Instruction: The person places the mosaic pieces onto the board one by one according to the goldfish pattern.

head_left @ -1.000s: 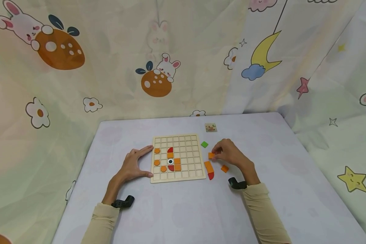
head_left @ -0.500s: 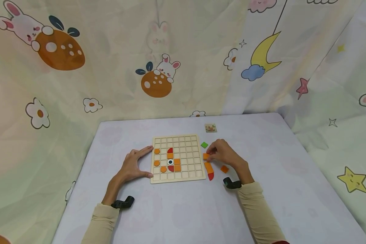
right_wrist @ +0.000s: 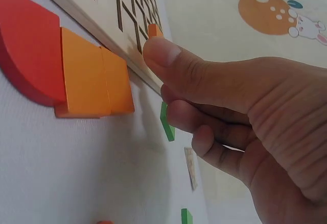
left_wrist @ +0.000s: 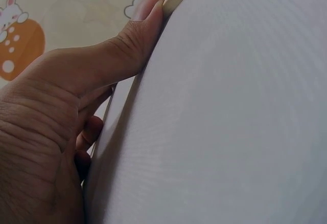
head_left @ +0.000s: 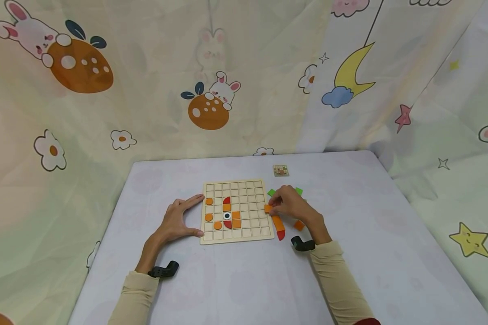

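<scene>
A wooden grid board (head_left: 251,192) lies on the table. On its left part are orange discs (head_left: 209,217), orange squares (head_left: 236,215), red quarter-round tiles (head_left: 227,200) and an eye tile (head_left: 227,216). My left hand (head_left: 175,221) touches the board's left edge with spread thumb and fingers; the left wrist view shows the thumb (left_wrist: 148,22) at a corner. Between thumb and fingertips, my right hand (head_left: 294,205) pinches an orange square tile (head_left: 267,209) over the board's right edge. In the right wrist view, the thumb mostly hides that tile (right_wrist: 155,29).
Right of the board lie two orange squares (head_left: 278,222) in a row with a red quarter-round tile (head_left: 281,235). A lone orange tile (head_left: 299,225) and green tiles (head_left: 298,191) are near the right hand. A small pattern card (head_left: 281,170) lies behind.
My right hand has moved left with the orange square tile, from beside the board to its right edge. A second green tile now shows behind the hand. The left hand stays put.
</scene>
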The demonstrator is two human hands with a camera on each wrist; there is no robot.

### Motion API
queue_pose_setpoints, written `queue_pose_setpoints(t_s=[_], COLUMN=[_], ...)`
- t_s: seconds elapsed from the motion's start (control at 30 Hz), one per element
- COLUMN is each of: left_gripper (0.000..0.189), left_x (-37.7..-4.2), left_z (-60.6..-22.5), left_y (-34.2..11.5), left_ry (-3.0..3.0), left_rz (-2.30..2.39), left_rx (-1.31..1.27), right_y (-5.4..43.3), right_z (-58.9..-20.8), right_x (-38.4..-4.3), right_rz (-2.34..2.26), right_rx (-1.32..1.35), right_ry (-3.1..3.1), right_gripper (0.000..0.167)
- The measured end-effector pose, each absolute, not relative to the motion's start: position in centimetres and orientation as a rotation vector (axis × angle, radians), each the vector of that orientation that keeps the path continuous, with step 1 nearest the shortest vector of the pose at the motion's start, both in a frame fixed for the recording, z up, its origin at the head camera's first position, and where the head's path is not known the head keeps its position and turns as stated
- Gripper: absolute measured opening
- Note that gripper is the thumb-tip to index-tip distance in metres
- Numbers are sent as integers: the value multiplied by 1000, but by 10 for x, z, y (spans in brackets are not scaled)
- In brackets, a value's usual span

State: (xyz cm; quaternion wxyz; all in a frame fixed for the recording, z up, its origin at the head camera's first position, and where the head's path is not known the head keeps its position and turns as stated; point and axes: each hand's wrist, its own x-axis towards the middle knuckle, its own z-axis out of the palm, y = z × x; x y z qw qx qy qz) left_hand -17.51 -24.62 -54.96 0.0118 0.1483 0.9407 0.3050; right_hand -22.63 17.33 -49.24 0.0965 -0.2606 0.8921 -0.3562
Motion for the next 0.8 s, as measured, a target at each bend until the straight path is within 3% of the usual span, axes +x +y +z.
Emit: queue_pose_setpoints(t_s=[0.8], left_gripper=[124], left_x=[-177], left_z=[-552], left_y=[-248], left_ry=[2938], left_rz=[972], left_rx=[489], right_y=[140], right_z=[-488], right_x=[-232], right_rz=[-1014], right_rx=[-863], right_ry=[2607], right_gripper=[19])
